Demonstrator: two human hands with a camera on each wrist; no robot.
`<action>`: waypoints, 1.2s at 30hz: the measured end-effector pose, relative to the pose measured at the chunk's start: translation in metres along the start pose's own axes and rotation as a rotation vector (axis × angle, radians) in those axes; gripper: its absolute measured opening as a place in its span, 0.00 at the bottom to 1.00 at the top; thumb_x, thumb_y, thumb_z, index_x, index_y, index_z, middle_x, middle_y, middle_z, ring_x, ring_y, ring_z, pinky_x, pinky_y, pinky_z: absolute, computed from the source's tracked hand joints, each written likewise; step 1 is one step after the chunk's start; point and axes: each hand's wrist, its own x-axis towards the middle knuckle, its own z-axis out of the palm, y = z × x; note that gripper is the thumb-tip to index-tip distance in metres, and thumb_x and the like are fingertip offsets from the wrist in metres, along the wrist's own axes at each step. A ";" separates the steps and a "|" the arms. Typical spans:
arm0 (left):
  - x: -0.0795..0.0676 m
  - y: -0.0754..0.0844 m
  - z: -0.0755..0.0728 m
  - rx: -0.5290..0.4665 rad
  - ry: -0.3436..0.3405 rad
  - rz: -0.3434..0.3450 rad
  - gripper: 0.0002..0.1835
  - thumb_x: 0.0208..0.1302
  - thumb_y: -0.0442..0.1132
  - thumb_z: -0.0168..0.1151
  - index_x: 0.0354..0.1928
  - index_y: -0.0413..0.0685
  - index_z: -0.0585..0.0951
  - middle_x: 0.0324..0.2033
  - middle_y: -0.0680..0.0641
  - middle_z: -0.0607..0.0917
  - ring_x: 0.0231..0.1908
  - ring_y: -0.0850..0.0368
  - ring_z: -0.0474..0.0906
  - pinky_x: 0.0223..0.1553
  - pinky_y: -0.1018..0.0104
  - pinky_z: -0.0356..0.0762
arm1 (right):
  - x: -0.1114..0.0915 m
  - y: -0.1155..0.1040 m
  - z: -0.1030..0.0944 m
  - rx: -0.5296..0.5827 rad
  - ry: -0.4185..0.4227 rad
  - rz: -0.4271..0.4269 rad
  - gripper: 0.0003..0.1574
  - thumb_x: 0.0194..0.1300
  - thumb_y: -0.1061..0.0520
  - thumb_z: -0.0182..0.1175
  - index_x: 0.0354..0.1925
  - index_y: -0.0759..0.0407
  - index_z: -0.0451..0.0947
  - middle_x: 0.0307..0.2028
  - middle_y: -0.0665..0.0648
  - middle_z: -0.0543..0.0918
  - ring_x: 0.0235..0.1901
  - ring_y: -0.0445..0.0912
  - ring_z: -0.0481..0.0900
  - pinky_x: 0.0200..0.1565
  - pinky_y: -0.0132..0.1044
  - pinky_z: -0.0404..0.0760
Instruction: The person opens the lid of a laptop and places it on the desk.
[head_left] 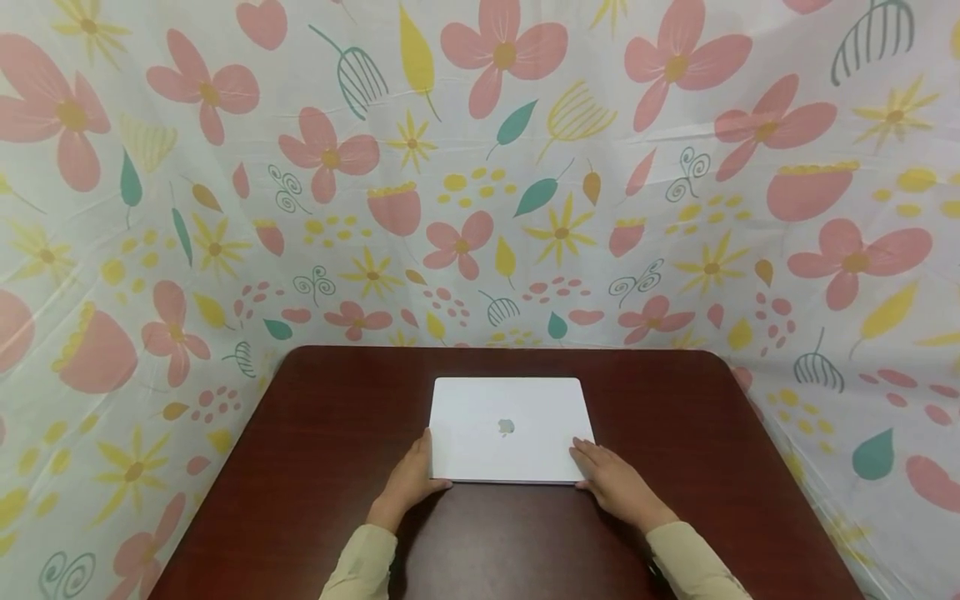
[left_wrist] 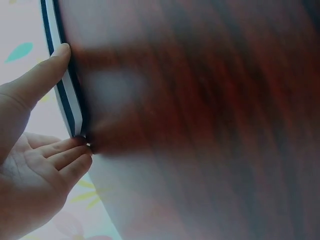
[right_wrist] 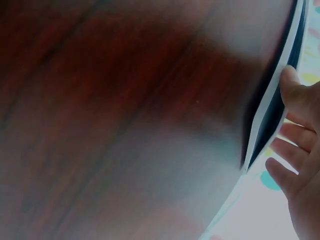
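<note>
Laptop [head_left: 512, 429], smooth rounded rectangle, left hand [head_left: 410, 477] and right hand [head_left: 617, 483], fingers [left_wrist: 76, 170] gripping corners, wood-grain table [head_left: 352, 408]

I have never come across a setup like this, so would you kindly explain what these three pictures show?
Happily. There is no machine here, only a person's two bare hands, with pale sleeves showing at the wrists. The wide picture comes from a camera worn on the head, looking forward and down. The other two come from cameras worn on the left and right wrists, each watching its own hand close up.

On the dark reddish-brown table lies a silver laptop, lid facing up. Behind it hangs a flower-patterned cloth.

The left hand touches the laptop's near left corner, and the right hand its near right corner, both thumbs at the front edge. How firmly they press, I cannot tell.
</note>
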 end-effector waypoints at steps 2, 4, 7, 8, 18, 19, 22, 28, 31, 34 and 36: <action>0.000 -0.001 0.001 -0.015 0.000 0.001 0.57 0.47 0.43 0.78 0.69 0.23 0.53 0.63 0.25 0.66 0.60 0.34 0.68 0.55 0.45 0.71 | -0.001 -0.001 0.000 -0.013 0.026 -0.016 0.31 0.57 0.58 0.69 0.56 0.71 0.75 0.57 0.67 0.77 0.56 0.59 0.76 0.54 0.53 0.75; 0.000 -0.002 0.002 -0.029 0.000 0.000 0.57 0.47 0.42 0.78 0.69 0.23 0.52 0.63 0.26 0.66 0.61 0.35 0.68 0.55 0.45 0.71 | -0.002 -0.003 0.000 -0.022 0.043 -0.025 0.30 0.57 0.59 0.69 0.56 0.71 0.75 0.56 0.67 0.77 0.55 0.59 0.77 0.53 0.53 0.76; 0.000 -0.002 0.002 -0.040 0.011 0.007 0.56 0.46 0.42 0.78 0.69 0.24 0.53 0.63 0.26 0.66 0.60 0.34 0.68 0.55 0.45 0.71 | -0.002 -0.004 -0.001 -0.030 0.051 -0.024 0.29 0.57 0.61 0.69 0.55 0.71 0.75 0.56 0.68 0.77 0.55 0.60 0.77 0.53 0.53 0.76; 0.000 -0.002 0.002 -0.042 0.012 0.003 0.57 0.46 0.42 0.78 0.69 0.24 0.53 0.63 0.26 0.66 0.60 0.35 0.69 0.55 0.45 0.71 | -0.002 -0.005 -0.001 -0.034 0.050 -0.021 0.29 0.57 0.61 0.68 0.56 0.72 0.75 0.56 0.68 0.77 0.55 0.60 0.77 0.53 0.53 0.76; 0.000 -0.002 0.001 -0.059 0.042 -0.029 0.59 0.41 0.43 0.81 0.70 0.26 0.54 0.63 0.27 0.67 0.60 0.34 0.69 0.55 0.45 0.71 | 0.001 -0.007 -0.008 -0.059 -0.007 -0.001 0.25 0.63 0.64 0.61 0.58 0.72 0.73 0.58 0.68 0.76 0.57 0.59 0.75 0.55 0.52 0.75; 0.000 -0.003 0.001 -0.056 0.043 -0.026 0.59 0.41 0.43 0.81 0.70 0.26 0.54 0.63 0.27 0.67 0.60 0.34 0.69 0.56 0.45 0.71 | 0.001 -0.007 -0.009 -0.056 -0.013 0.004 0.25 0.63 0.64 0.61 0.58 0.72 0.73 0.58 0.68 0.76 0.57 0.59 0.75 0.55 0.52 0.75; 0.000 -0.004 0.000 -0.050 0.045 -0.018 0.59 0.42 0.45 0.80 0.70 0.26 0.54 0.64 0.27 0.66 0.61 0.35 0.68 0.56 0.46 0.70 | 0.002 -0.009 -0.010 -0.048 -0.022 0.022 0.27 0.59 0.66 0.64 0.57 0.71 0.74 0.58 0.68 0.76 0.57 0.59 0.76 0.55 0.52 0.75; 0.002 -0.005 0.001 -0.047 0.055 -0.012 0.59 0.43 0.45 0.79 0.70 0.26 0.54 0.63 0.27 0.67 0.60 0.35 0.69 0.56 0.46 0.71 | 0.003 -0.009 -0.013 -0.043 -0.017 0.021 0.28 0.58 0.66 0.65 0.57 0.71 0.74 0.57 0.67 0.76 0.56 0.59 0.76 0.55 0.52 0.75; 0.002 -0.005 0.001 -0.060 0.061 -0.016 0.59 0.43 0.45 0.80 0.70 0.27 0.53 0.63 0.27 0.67 0.60 0.35 0.69 0.56 0.46 0.71 | 0.006 -0.008 -0.016 -0.053 -0.008 0.012 0.28 0.58 0.66 0.66 0.57 0.71 0.74 0.57 0.67 0.77 0.56 0.59 0.76 0.54 0.52 0.76; 0.002 -0.007 0.003 -0.080 0.082 -0.011 0.60 0.42 0.44 0.80 0.71 0.28 0.53 0.64 0.28 0.66 0.61 0.35 0.68 0.56 0.46 0.71 | 0.009 -0.008 -0.021 -0.064 0.006 0.003 0.29 0.56 0.66 0.66 0.57 0.71 0.74 0.56 0.67 0.78 0.55 0.59 0.77 0.53 0.52 0.77; 0.002 -0.008 0.003 -0.093 0.100 -0.003 0.59 0.41 0.43 0.81 0.71 0.29 0.54 0.64 0.29 0.67 0.61 0.35 0.69 0.56 0.46 0.71 | 0.011 -0.008 -0.024 -0.068 0.012 -0.004 0.29 0.55 0.67 0.67 0.56 0.71 0.74 0.55 0.68 0.78 0.54 0.59 0.77 0.52 0.52 0.77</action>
